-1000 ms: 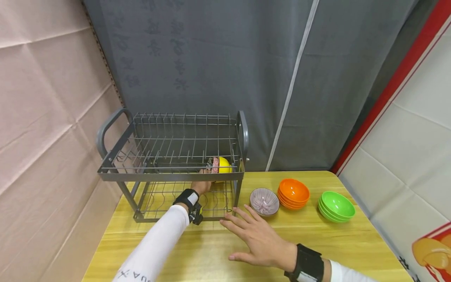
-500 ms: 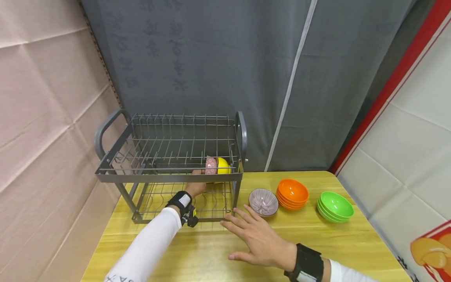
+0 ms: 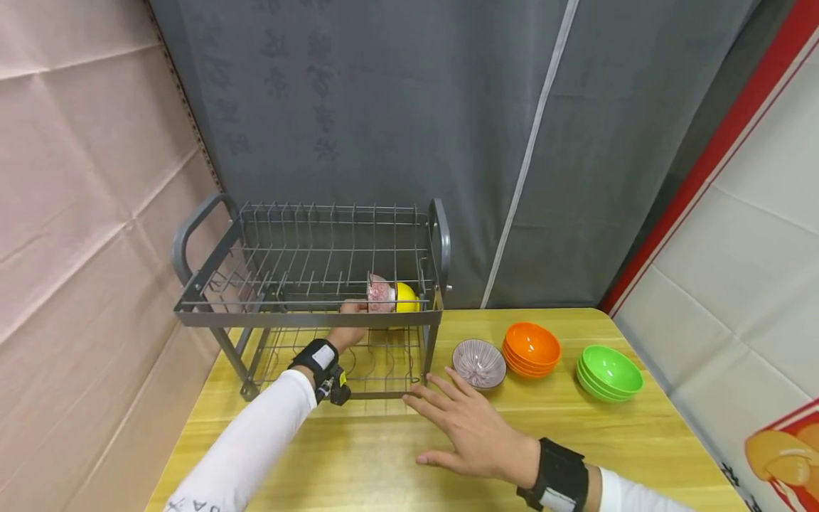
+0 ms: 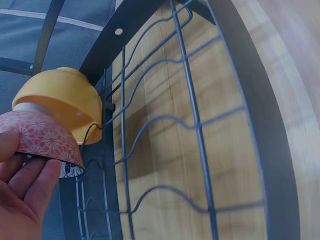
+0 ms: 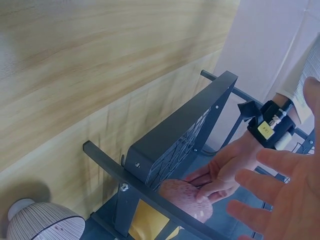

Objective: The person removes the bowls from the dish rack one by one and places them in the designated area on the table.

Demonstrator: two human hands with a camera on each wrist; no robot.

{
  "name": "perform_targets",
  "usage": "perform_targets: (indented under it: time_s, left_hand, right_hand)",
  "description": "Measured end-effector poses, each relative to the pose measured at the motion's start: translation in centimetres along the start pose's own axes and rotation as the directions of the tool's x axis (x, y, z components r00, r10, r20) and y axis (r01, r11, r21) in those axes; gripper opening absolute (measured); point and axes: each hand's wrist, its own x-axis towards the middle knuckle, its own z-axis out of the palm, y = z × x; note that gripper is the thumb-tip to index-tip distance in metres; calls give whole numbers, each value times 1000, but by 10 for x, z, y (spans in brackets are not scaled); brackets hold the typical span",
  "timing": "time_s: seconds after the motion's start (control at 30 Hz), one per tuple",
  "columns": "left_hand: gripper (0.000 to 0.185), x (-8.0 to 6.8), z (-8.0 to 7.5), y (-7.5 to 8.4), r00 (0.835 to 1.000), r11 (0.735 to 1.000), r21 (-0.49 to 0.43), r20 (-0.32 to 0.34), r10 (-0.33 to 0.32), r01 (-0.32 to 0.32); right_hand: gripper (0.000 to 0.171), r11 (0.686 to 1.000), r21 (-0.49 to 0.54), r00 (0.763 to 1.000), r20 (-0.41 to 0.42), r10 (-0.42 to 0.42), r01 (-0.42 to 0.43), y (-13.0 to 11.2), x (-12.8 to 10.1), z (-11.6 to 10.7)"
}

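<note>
My left hand (image 3: pixel 348 327) reaches into the lower tier of the dish rack (image 3: pixel 307 321). It pinches a pink flower-patterned bowl (image 4: pixel 42 135) at the rim, thumb on the outside and fingers at the inner side. The bowl is tipped on its side, its white foot towards a yellow bowl (image 4: pixel 60 92) standing on edge at the rack's right end. Wires of the upper tier partly cover both bowls in the head view. With fingers spread, my right hand (image 3: pixel 470 434) is held over the table before the rack's right corner, near a striped bowl (image 3: pixel 478 364).
To the right of the striped bowl are a stack of orange bowls (image 3: pixel 532 351) and a stack of green bowls (image 3: pixel 611 374). The rack's upper tier and side handles (image 3: pixel 441 245) rise above the left hand. A grey curtain (image 3: pixel 358 107) hangs behind.
My left hand has drawn left with the pink bowl, whose outside and foot now show, a little further from the yellow bowl. The right hand stays where it was.
</note>
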Motion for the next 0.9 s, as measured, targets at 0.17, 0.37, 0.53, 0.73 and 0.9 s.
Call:
perform_targets:
  time_s: [0.17,0.37,0.53,0.73,0.9]
  left_hand:
    - [30,0,-15,7,1000,987,158,18,10,-12]
    - [31,-13,-25,11,995,987,154,83,-47,34]
    - [26,-26,-28,11,991,993,111,125,-49,35]
    - [19,-42,-32,17,984,988,-6,100,-150,152]
    - [15,-56,-39,21,990,993,2,71,-119,119]
  right_hand:
    - [80,1000,5,1000,3,2,-2,0,0,-2]
    - [80,1000,10,1000,-3,-1,1,-1,-3,-2]
    - [80,1000,10,1000,-7,4,-4,-4,-5,-2]
    - [80,1000,18,1000,-8,17,-17,-4,-6,-1]
    - [79,999,30,1000,-12,21,-21,-3,-7,-1]
